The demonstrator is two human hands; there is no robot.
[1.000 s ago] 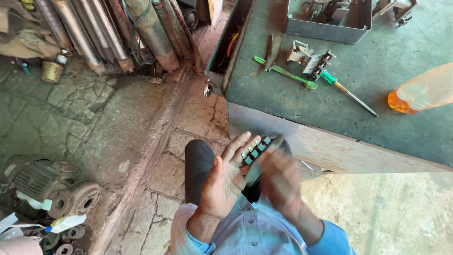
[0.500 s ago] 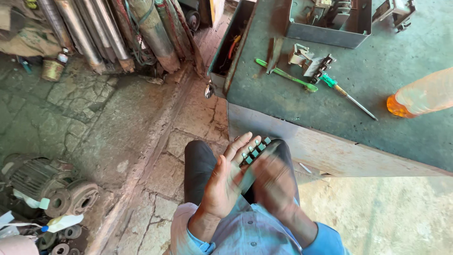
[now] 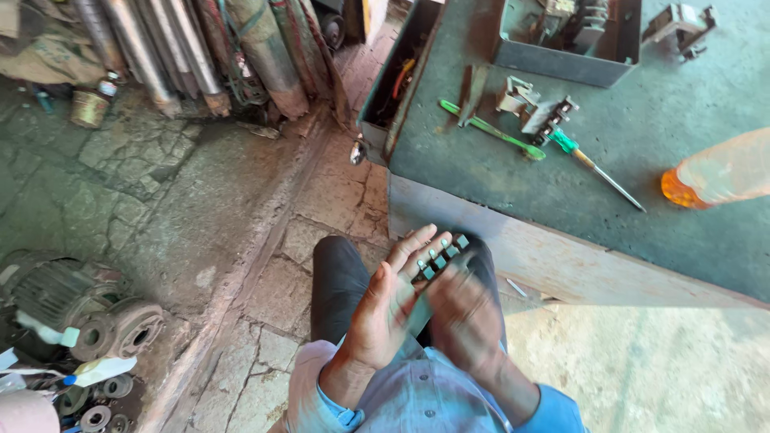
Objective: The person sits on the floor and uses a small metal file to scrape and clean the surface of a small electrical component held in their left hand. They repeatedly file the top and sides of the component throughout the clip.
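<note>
Green workbench (image 3: 690, 200), green screwdrivers (image 3: 493, 132), orange bottle (image 3: 718, 172), blue sleeves (image 3: 553, 413)
</note>
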